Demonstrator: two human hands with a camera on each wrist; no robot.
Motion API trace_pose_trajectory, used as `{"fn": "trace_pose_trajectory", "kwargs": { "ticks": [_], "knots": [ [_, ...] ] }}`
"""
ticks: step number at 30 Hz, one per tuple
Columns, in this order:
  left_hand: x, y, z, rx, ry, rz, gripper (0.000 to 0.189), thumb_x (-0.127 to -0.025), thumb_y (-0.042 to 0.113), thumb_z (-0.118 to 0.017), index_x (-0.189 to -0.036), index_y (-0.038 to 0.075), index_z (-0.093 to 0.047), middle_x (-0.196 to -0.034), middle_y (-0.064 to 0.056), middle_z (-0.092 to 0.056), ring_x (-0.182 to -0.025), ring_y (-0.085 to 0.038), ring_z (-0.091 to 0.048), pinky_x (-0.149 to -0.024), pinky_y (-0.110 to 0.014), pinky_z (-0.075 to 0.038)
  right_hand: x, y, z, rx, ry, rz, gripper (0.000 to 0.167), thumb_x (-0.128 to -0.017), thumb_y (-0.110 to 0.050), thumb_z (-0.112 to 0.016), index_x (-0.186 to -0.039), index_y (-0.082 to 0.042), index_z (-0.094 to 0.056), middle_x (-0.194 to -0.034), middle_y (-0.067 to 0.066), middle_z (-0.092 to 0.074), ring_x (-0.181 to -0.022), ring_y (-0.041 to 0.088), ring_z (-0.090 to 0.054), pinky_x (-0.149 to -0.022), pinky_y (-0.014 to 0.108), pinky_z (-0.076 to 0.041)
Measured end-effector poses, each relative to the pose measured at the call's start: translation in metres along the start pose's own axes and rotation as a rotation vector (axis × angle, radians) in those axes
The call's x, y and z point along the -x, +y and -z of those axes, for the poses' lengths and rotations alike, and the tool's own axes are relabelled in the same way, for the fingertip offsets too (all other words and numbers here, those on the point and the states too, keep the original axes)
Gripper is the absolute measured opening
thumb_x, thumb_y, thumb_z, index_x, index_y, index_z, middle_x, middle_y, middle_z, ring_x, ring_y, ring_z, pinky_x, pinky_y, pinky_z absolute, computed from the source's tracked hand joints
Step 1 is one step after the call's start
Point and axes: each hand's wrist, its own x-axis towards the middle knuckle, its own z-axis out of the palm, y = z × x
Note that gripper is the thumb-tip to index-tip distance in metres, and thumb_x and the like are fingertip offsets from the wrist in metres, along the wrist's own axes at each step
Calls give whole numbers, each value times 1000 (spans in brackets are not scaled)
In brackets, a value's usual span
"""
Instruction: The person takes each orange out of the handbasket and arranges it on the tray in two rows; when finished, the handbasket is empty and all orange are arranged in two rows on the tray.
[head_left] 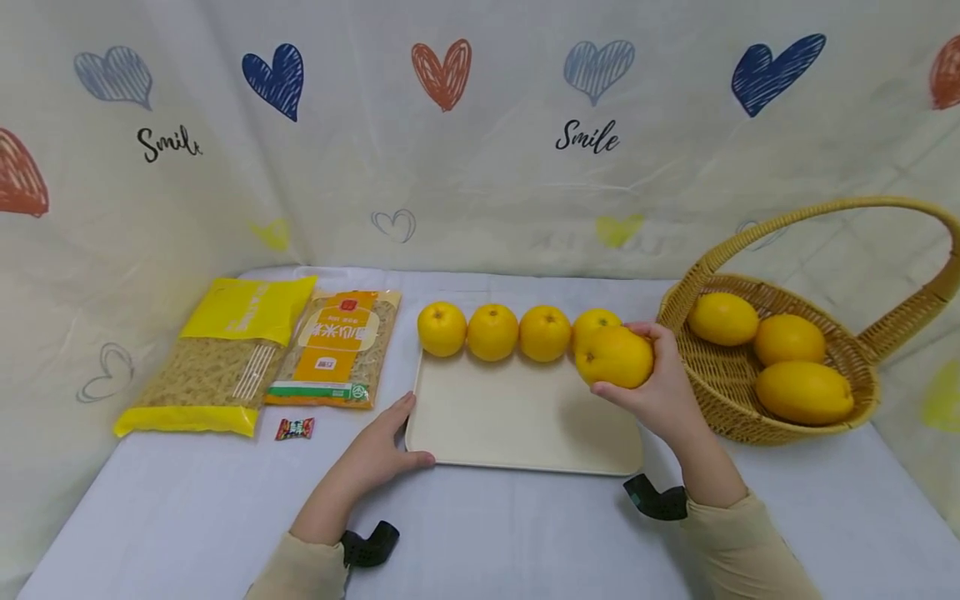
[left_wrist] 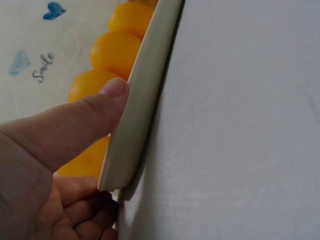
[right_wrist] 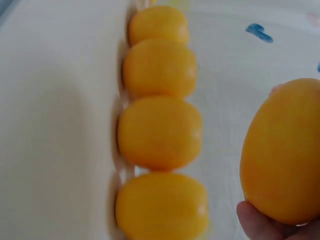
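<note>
My right hand holds a yellow oval fruit above the back right part of a cream tray, thumb at its near side and fingers round the right. In the right wrist view this fruit shows its long, smooth side. A row of similar fruits lies along the tray's back edge; the rightmost one is partly hidden behind the held fruit. My left hand grips the tray's front left corner. In the left wrist view its thumb presses the rim while the other fingers curl by the corner.
At right stands a wicker basket with a tall handle and several yellow fruits inside. To the left lie a large yellow bag, a smaller orange-labelled packet and a small wrapped sweet. A printed cloth hangs behind.
</note>
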Motion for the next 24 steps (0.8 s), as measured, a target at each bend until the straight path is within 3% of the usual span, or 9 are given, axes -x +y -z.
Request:
{"fn": "trace_pose_trajectory", "kwargs": {
  "ticks": [3, 6, 11, 14, 18, 20, 24],
  "knots": [
    [-1, 0, 1, 2, -4, -2, 102, -63, 44, -78, -145, 15, -25, -151, -1, -23, -139, -24, -21, -112, -47, -21, -2, -5, -12, -26, -3, -16, 78, -68, -16, -80, -124, -2, -29, -125, 14, -38, -103, 20, -41, -82, 29, -38],
    [-2, 1, 2, 5, -11, -7, 102, -63, 44, -78, -145, 15, -24, -151, -1, -23, -139, -24, -21, -112, -47, -21, -3, -8, -23, -38, 4, -15, 72, -69, -17, -78, -123, -3, -32, -121, 14, -41, -99, 20, -43, -79, 27, -39],
    [-1, 3, 2, 10, -14, -17, 100, -65, 42, -79, -144, 14, -25, -151, -1, -23, -139, -24, -21, -112, -46, -21, -7, -14, -38, -103, -24, 42, 76, -74, -11, -70, -138, -13, -29, -126, 15, -45, -101, 18, -45, -79, 22, -40],
    [-1, 2, 2, 10, -10, -23, 99, -65, 41, -78, -144, 13, -25, -151, -2, -23, -139, -25, -21, -112, -46, -21, -11, -16, -45, -125, -56, 97, 70, -78, -10, -65, -141, -16, -33, -131, 15, -44, -110, 23, -44, -87, 30, -40],
    [-1, 0, 1, 9, -7, -21, 98, -66, 40, -78, -144, 13, -26, -151, -2, -23, -139, -25, -22, -112, -47, -21, -17, -17, -57, -158, -73, 146, 52, -80, -9, -62, -129, -9, -47, -130, 15, -44, -111, 25, -43, -88, 39, -38],
    [-1, 0, 1, 8, -7, -17, 99, -66, 41, -78, -144, 13, -26, -151, -2, -23, -139, -24, -21, -112, -47, -21, -19, -18, -64, -185, -72, 146, 47, -80, -9, -60, -126, -7, -47, -126, 16, -44, -103, 23, -46, -84, 35, -42],
    [0, -1, 1, 11, -7, -14, 99, -65, 42, -78, -144, 14, -25, -151, -1, -23, -139, -24, -21, -112, -47, -22, -20, -21, -74, -272, -100, 58, 47, -83, -13, -57, -126, -5, -39, -122, 18, -44, -96, 23, -47, -76, 21, -44]
  ]
}}
